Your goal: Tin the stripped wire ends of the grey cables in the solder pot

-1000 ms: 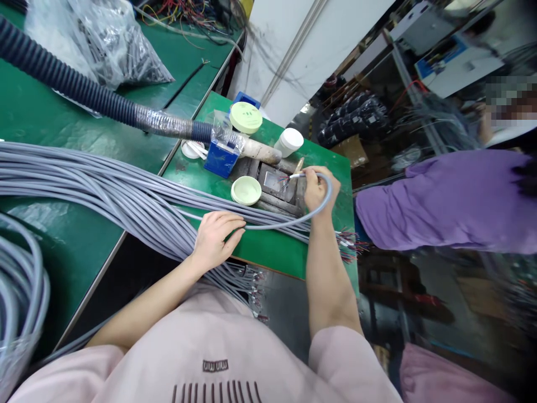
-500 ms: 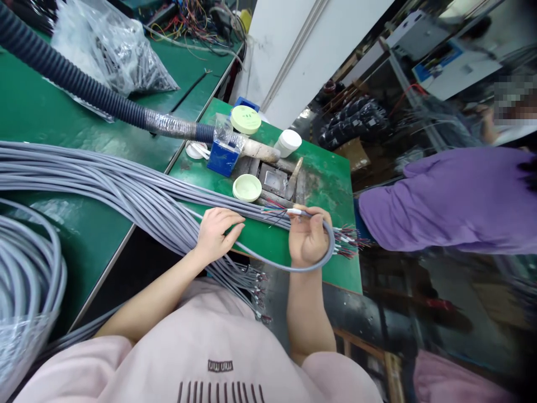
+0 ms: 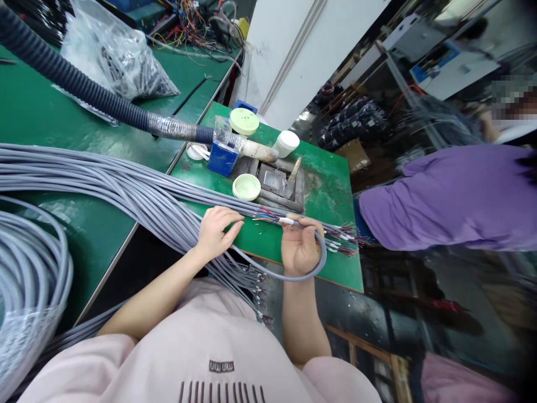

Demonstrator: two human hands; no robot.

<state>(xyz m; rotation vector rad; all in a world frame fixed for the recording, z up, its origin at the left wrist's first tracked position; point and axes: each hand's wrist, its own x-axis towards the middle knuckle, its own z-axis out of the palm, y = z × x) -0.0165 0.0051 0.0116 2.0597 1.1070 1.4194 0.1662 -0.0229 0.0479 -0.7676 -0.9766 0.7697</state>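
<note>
- held cable (image 3: 272, 273): in the right hand (image 3: 300, 246), above the near edge of the green table (image 3: 342, 173), its end looped back toward the left.
- right fingers: pinching the held cable near its white sleeve (image 3: 286, 221), thumb against the jacket.
- left hand (image 3: 218, 229): resting by the cable bundle (image 3: 126, 173); fingers close together and curved, thumb apart; no firm grip evident.
- handling, as judged: light at the end, springy, smooth-jacketed; the loop is likely to push back against a loose hold.
- weak point, as judged: the bare colored wires (image 3: 264, 214), fine and easily bent or splayed.
- recommended hold, as judged: on the gray jacket just behind the white sleeve, clear of the wires.
- count, in hand: one cable, one white sleeve; wires several, too fine to number.
- count, on the table: one open pale green cup (image 3: 246, 187), one round pale green container (image 3: 244, 121), one white container (image 3: 286, 144), one blue block (image 3: 222, 159) beside the hose end.
- count, overhead: one black corrugated hose (image 3: 113, 103).
- bundle: many gray cables, overlapping; exact number not determinable.
</note>
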